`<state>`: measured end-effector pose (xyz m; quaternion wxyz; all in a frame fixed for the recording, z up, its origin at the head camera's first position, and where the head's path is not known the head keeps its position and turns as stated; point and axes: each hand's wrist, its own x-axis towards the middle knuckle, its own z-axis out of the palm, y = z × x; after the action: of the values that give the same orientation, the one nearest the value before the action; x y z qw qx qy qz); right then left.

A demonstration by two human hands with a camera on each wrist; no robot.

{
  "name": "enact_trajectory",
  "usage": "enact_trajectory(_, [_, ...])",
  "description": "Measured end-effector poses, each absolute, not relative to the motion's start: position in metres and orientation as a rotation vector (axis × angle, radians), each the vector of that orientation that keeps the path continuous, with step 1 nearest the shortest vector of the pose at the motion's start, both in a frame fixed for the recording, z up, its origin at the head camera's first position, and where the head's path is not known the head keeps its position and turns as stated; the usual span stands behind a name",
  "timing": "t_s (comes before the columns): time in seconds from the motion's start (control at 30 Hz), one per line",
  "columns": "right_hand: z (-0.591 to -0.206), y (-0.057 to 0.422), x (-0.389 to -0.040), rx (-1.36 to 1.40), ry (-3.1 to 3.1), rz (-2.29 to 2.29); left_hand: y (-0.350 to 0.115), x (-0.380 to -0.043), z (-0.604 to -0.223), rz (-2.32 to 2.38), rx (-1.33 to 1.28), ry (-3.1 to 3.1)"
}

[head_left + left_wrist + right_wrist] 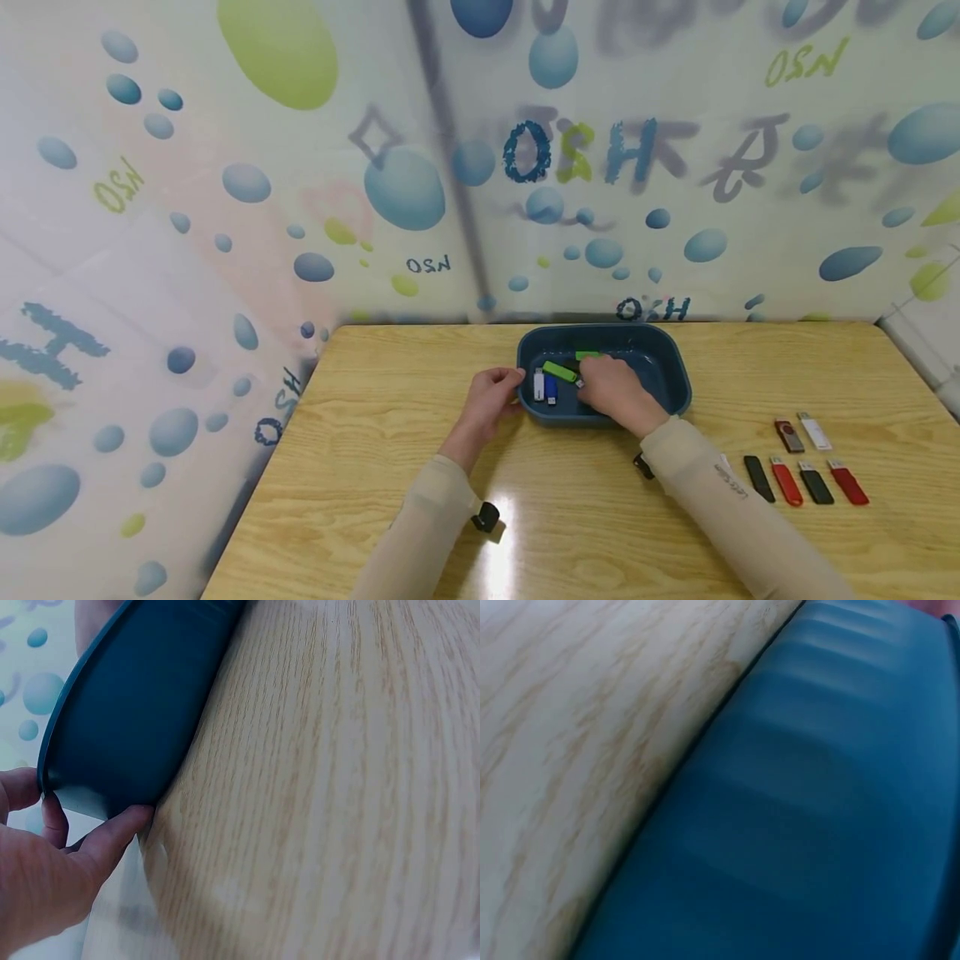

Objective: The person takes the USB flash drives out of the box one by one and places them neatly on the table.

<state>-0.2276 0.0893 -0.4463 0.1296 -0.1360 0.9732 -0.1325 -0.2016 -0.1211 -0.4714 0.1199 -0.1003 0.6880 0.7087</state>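
Near the back of the pale wood-grain table (360, 417), grasps a dark-blue rounded plastic tray (663, 375) by its left end with the left hand (491, 400); reaches inside with the right hand (618, 392), just beside a bright-green slim USB stick (558, 372), with a white stick (538, 387) and a blue stick (551, 387) farther left; cannot tell that right grip's hold, with fingertips hidden.

A white printed wall covering (495, 92) fills the upper part and the left side of the head picture. It carries blue drops (405, 190), a big green drop (279, 50) at upper left, and mirrored letters (630, 152). Below is the wood-grained table (360, 400), with a bright reflection (498, 550) at bottom centre.
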Motion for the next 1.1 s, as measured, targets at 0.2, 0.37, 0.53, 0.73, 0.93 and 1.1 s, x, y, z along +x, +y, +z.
enact_trajectory(0.2, [-0.440,0.100,-0.224,-0.384,2.802,-0.514,-0.120,-0.202,-0.470,2.074,-0.306,1.999])
enact_trajectory(0.37, [-0.432,0.107,-0.222,-0.401,2.824,-0.562,-0.120,-0.203,-0.469,2.078,-0.313,1.998])
enact_trajectory(0.53, [-0.424,0.114,-0.219,-0.394,2.839,-0.595,-0.119,-0.202,-0.468,2.102,-0.312,1.986])
enact_trajectory(0.73, [-0.418,0.126,-0.212,-0.399,2.872,-0.670,-0.119,-0.202,-0.467,2.106,-0.299,1.982])
enact_trajectory(0.93, [-0.416,0.137,-0.204,-0.382,2.920,-0.739,-0.119,-0.202,-0.469,2.103,-0.291,1.978])
enact_trajectory(1.1, [-0.412,0.149,-0.197,-0.419,2.975,-0.775,-0.118,-0.201,-0.468,2.105,-0.294,1.973])
